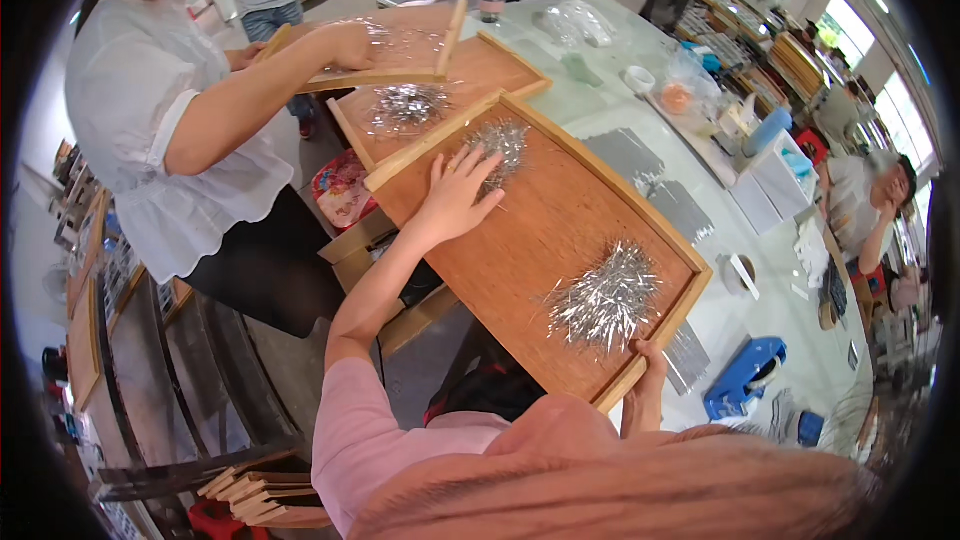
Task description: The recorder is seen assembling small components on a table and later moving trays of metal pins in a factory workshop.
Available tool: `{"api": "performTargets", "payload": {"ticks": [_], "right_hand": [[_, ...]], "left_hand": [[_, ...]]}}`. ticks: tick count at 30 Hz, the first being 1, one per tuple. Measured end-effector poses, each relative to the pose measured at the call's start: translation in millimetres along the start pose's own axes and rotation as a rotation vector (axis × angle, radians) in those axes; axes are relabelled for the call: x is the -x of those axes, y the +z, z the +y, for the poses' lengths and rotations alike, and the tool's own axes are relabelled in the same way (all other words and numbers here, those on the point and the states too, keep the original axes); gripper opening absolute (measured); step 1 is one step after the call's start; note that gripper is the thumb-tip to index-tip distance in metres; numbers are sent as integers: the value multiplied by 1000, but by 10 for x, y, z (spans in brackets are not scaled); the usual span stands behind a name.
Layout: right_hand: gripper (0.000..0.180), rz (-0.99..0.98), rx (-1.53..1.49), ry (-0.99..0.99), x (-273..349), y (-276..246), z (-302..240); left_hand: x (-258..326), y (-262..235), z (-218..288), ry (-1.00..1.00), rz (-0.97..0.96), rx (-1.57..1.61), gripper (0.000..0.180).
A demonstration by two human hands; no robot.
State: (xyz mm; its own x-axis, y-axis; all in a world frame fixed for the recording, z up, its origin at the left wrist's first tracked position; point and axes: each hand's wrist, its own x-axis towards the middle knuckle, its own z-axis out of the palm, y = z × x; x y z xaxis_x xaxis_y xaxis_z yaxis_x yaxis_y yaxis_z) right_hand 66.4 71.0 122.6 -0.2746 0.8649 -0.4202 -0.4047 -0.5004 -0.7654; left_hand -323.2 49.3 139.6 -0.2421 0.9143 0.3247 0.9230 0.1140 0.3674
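Observation:
A shallow wooden tray (612, 172) with raised edges slants in front of me, one side over the table. My left hand (462, 195) lies with its fingers spread at a pile of thin silver metal pieces (510, 145) near the tray's far left end. A second, larger pile of such shiny slivers (608, 298) sits toward the near right end. My right hand (650, 382) grips the tray's near right corner, with the thumb over the rim; the fingers beneath are partly hidden. A few loose slivers lie scattered on the brown tray floor.
At the left, a person in a white top (150, 130) reaches into another wooden tray (450, 40). Below it lies a tray with more slivers (410, 105). A blue tape dispenser (745, 377), tape roll (740, 273), grey sheets (665, 202) and white box (772, 185) stand on the table.

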Motion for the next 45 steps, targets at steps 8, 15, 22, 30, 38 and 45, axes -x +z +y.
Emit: {"api": "performTargets", "payload": {"ticks": [8,15,22,30,38,45], "right_hand": [[40,-8,-28,52,-189,13,166],[36,-82,-115,73,-202,185,202],[37,-102,-115,28,-216,311,204],[33,-97,-130,14,-273,335,242],[32,-134,-141,-2,-258,401,219],[34,-91,-156,-16,-281,336,273]], "left_hand": [[696,-176,68,-61,432,-23,45],[1162,189,-173,-317,856,448,46],[1102,301,-175,-471,882,882,52],[1051,399,-207,-497,867,991,53],[1061,445,-257,-502,867,1078,53],[1010,366,-90,-583,654,1496,53]]}}
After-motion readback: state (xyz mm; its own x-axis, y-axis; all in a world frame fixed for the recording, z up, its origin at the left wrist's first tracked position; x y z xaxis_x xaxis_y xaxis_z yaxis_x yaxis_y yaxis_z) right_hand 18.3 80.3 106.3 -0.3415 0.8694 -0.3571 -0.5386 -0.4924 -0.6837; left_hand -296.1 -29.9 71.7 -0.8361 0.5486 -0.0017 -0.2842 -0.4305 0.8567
